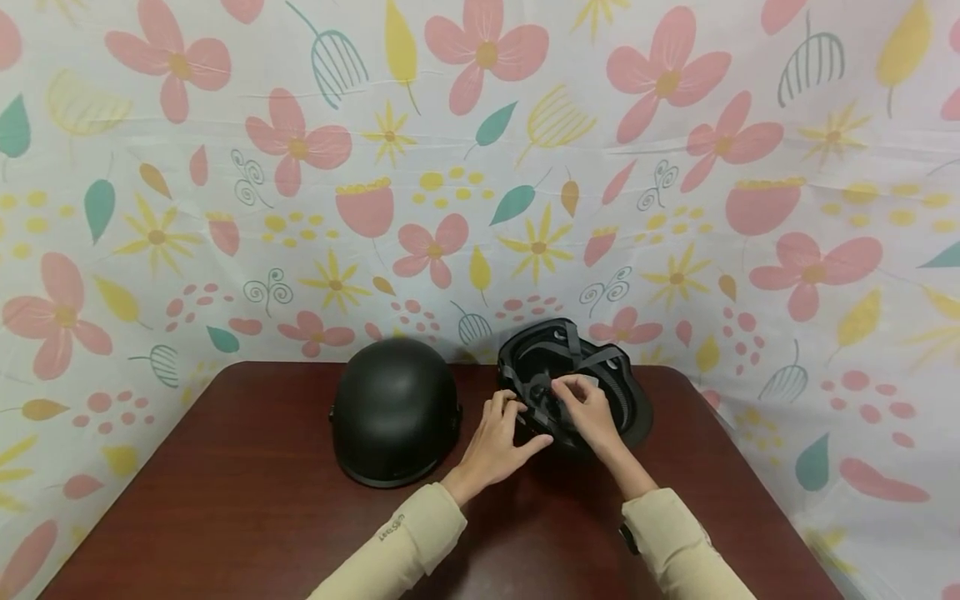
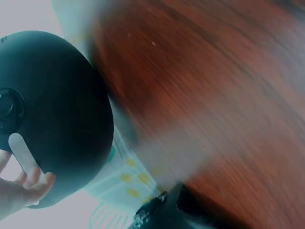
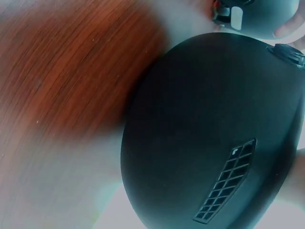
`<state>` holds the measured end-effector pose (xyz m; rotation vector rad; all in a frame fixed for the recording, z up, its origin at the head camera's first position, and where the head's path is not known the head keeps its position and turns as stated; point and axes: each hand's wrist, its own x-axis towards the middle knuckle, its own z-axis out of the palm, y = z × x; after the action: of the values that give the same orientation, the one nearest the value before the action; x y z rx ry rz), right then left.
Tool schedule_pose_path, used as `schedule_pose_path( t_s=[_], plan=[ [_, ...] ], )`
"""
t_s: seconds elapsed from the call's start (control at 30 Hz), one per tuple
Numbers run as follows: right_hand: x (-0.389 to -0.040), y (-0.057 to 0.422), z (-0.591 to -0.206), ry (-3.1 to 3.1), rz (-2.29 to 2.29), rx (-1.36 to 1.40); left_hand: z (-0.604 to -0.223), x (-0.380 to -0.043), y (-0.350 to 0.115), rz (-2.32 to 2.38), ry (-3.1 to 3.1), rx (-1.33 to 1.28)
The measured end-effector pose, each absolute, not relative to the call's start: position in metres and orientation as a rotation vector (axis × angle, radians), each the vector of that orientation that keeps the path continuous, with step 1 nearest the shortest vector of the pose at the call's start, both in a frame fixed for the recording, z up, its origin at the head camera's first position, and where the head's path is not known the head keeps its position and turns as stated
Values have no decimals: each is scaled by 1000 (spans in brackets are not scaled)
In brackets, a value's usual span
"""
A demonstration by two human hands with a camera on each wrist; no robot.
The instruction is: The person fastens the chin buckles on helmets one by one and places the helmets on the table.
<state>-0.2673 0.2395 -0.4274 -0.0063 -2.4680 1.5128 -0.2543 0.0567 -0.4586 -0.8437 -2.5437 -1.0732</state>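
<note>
A black helmet lies tipped over on the table, its padded inside and dark straps facing up. My left hand holds its near left side, fingers at the rim and thumb spread across the front. Over the opening, my right hand pinches a dark strap inside the shell, thumb and forefinger together. Left of both hands, a second black helmet stands dome up. The right wrist view shows a black shell with a grid vent. Fingers appear beside a pale strip in the left wrist view.
Both helmets stand near the back of the dark reddish wooden table. Behind it hangs a white cloth printed with flowers and leaves. A round fitting sits on the shell in the left wrist view.
</note>
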Motion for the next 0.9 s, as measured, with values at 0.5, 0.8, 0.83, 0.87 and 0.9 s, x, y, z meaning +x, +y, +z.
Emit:
schedule_pose_path(
  t_s=[0.5, 0.8, 0.83, 0.87, 0.9],
  plan=[
    [-266, 259, -411, -2476, 1354, 127, -456, -269, 41, -1224, -2523, -759],
    [-267, 290, -408, -2408, 1111, -57, -455, -266, 39, -1417, -2605, -705],
    [-267, 294, -407, -2402, 1094, -82, -455, -265, 39, -1426, -2615, -709],
    [-267, 299, -406, -2395, 1081, -103, -454, -265, 40, -1434, -2620, -714],
    [-267, 304, -406, -2392, 1073, -122, -453, -265, 41, -1438, -2629, -716]
  ],
)
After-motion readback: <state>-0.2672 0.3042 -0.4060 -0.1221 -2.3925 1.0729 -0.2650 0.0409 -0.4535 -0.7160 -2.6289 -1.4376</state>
